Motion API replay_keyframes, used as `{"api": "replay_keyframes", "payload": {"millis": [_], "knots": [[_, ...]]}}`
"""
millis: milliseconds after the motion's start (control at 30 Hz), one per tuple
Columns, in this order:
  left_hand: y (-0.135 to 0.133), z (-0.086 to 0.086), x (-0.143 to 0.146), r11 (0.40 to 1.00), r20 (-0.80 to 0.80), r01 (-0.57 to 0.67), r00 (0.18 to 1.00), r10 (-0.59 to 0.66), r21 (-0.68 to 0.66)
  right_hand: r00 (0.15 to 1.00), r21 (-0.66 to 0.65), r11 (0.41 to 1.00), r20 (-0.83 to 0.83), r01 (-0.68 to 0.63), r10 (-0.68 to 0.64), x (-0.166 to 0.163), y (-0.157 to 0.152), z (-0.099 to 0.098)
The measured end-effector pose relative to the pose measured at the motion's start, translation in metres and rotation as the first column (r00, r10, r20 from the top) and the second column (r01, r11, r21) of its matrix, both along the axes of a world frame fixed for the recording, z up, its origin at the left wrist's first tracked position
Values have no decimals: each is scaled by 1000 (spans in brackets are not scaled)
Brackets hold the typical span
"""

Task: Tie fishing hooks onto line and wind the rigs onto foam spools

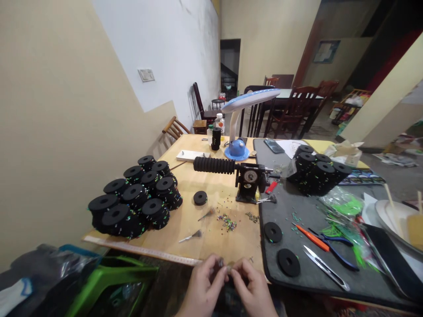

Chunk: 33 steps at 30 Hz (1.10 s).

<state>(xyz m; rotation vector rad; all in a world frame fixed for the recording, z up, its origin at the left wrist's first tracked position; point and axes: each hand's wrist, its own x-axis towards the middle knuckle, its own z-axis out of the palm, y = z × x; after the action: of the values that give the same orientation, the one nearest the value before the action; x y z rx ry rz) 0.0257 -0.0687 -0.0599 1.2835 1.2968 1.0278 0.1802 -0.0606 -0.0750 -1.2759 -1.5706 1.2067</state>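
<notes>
My left hand (pixel 208 281) and my right hand (pixel 249 286) meet at the front edge of the wooden table, thumbs and forefingers pinched close together. Something tiny is between the fingertips, too small to make out. Just beyond them lie a small pile of coloured beads (pixel 228 223) and two small tufts with pale stems, the nearer tuft (pixel 194 235) being darker. A black foam spool (pixel 200 198) lies flat farther back. Behind the beads stands a black winding device (pixel 248 181) with a row of black foam spools (pixel 214 165) on its shaft.
Stacked black spools (pixel 134 196) fill the table's left side; another group (pixel 317 169) stands at right. On the grey mat (pixel 280 273) lie tweezers (pixel 325 267), blue-handled pliers (pixel 337 251), an orange tool (pixel 312 237) and loose spools. A blue lamp (pixel 236 152) stands at the back.
</notes>
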Motion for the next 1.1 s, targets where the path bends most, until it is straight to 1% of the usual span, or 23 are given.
{"api": "replay_keyframes", "payload": {"millis": [167,300,467,633,767,900,1000,1100], "knots": [[0,-1,0,999,-29,-12,999,14,45,1000,1,1000,-2,-4,4,0,0,2],[0,1,0,998,-52,-27,998,30,56,1000,5,1000,-6,8,-8,0,0,2],[0,3,1,998,-102,-5,995,12,67,999,-15,1000,-33,9,-9,0,1,2],[0,0,1,998,-143,23,990,-13,66,997,-58,998,-72,19,-24,0,2,2],[0,-1,1,998,-149,24,989,-14,65,991,-103,995,-133,14,-28,0,2,1],[-1,2,2,997,-148,32,989,-21,73,985,-139,990,-165,19,-42,0,2,4],[-1,3,3,996,-145,17,989,-5,85,983,-149,988,-177,31,-57,0,3,8],[-1,3,3,997,-109,-7,994,16,81,982,-157,987,-181,31,-60,0,3,9]]}}
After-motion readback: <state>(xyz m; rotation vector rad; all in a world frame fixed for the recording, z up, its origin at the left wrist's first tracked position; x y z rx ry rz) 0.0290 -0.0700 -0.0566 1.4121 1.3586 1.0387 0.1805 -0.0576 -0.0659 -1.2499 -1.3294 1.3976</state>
